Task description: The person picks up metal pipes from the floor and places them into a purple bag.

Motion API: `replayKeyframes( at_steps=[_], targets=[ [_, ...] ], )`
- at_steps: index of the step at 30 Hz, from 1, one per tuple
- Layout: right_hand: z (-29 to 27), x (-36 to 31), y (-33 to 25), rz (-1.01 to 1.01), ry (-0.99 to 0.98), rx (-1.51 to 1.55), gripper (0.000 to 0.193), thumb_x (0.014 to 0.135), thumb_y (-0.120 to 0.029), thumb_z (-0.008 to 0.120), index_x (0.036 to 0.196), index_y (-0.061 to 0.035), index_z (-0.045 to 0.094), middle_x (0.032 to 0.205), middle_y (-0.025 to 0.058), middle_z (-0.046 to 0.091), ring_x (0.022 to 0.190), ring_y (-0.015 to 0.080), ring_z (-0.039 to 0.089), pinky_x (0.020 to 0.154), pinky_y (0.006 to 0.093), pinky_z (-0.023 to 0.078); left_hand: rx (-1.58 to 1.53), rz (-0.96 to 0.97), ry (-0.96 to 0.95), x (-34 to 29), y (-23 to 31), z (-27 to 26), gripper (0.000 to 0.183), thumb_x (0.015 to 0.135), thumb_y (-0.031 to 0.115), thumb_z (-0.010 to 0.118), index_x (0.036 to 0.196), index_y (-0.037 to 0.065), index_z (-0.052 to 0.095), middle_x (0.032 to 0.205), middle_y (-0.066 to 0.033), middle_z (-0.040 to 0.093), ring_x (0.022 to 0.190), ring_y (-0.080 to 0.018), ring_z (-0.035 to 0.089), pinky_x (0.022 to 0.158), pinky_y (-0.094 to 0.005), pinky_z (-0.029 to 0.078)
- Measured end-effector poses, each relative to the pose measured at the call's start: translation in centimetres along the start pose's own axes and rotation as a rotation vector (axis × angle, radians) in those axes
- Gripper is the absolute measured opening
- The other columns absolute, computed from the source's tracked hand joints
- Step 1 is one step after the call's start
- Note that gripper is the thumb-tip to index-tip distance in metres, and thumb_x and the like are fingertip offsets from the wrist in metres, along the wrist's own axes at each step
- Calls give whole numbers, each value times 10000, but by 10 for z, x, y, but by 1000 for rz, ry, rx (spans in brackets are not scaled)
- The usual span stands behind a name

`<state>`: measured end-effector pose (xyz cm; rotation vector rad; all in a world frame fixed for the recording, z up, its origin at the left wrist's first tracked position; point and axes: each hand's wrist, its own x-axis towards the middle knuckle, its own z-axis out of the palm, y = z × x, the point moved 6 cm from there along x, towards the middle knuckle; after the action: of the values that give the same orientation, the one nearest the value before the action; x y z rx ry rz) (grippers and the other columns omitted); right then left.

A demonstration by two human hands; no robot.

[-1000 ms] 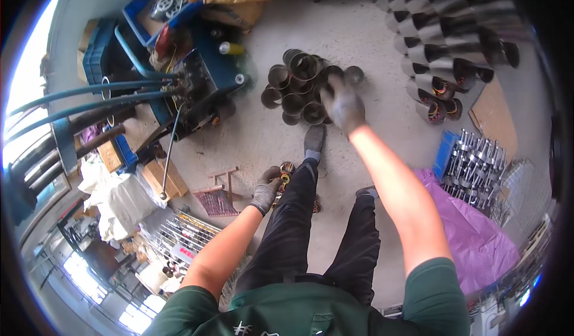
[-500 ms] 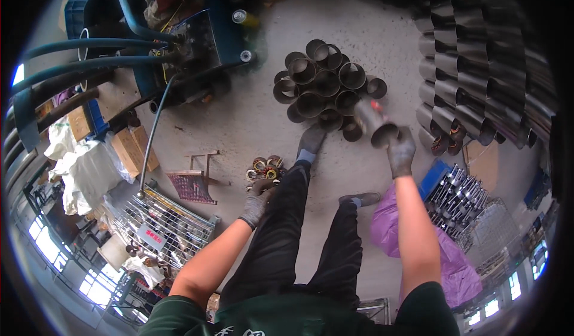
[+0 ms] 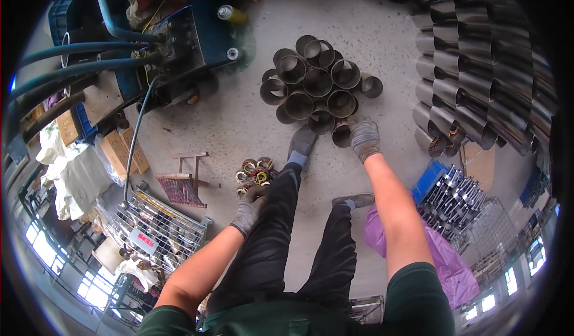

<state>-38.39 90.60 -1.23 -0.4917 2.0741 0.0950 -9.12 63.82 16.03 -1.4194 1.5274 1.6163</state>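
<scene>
A cluster of dark, open-ended metal tubes [image 3: 317, 82] stands upright on the floor in front of me. My right hand [image 3: 365, 140], in a grey knit glove, is at its near right edge. Its fingers are curled at the rim of a short metal tube [image 3: 341, 135], and something reddish shows at that tube's far edge. Part of this tube is hidden by the glove. My left hand [image 3: 250, 209], also gloved, lies against my left knee with nothing in it. Just beyond it sits a small pile of copper-wound motor stators [image 3: 256, 173].
Stacked curved metal sheets or tubes [image 3: 478, 67] fill the right. A blue crate [image 3: 431, 180] of metal shafts and a purple sheet [image 3: 445, 258] lie nearer. On the left are a small stool [image 3: 181, 188], a wire cage [image 3: 158, 228] and a blue machine [image 3: 209, 40] with hoses.
My right hand has moved left and down from holding a tilted tube in the air to the cluster's near edge. My left hand stays at my knee. The whole view has shifted slightly.
</scene>
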Motion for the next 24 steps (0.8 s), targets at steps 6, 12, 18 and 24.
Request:
replayKeyframes(
  at_steps=[6, 12, 18, 24],
  targets=[
    [-43, -18, -52, -596, 363, -434, 530, 941, -177, 570, 1455, -305, 559, 1687, 69, 271, 1348, 386, 479, 1077, 542, 421, 6, 27, -2, 9, -19, 2, 230, 896, 36, 628, 1122, 22, 673, 993, -50, 674, 933, -152, 610, 875, -301, 506],
    [-70, -4, -87, -503, -21, -441, 659, 927, -78, 596, 1495, -402, 515, 1745, 26, 44, 1273, 379, 576, 992, 489, 495, -20, -56, -21, 5, -7, 8, 292, 908, 40, 625, 1197, 26, 664, 1046, -76, 691, 978, -172, 627, 911, -315, 507],
    [-89, 4, -122, -422, -178, -522, 770, 923, -86, 645, 1550, -462, 403, 1747, 22, -49, 1380, 379, 505, 1054, 478, 465, -102, -12, -9, 9, -36, -3, 336, 905, 34, 642, 1241, 18, 652, 1097, -87, 696, 1040, -187, 629, 964, -323, 498],
    [-40, 59, -104, -180, -221, -219, 653, 1025, -228, 567, 1568, -501, 327, 1744, 47, 21, 1431, 403, 444, 1135, 542, 404, -150, -44, 23, 13, -46, 1, 344, 896, 37, 646, 1239, 10, 653, 1097, -87, 692, 1027, -189, 622, 954, -326, 497]
  ],
)
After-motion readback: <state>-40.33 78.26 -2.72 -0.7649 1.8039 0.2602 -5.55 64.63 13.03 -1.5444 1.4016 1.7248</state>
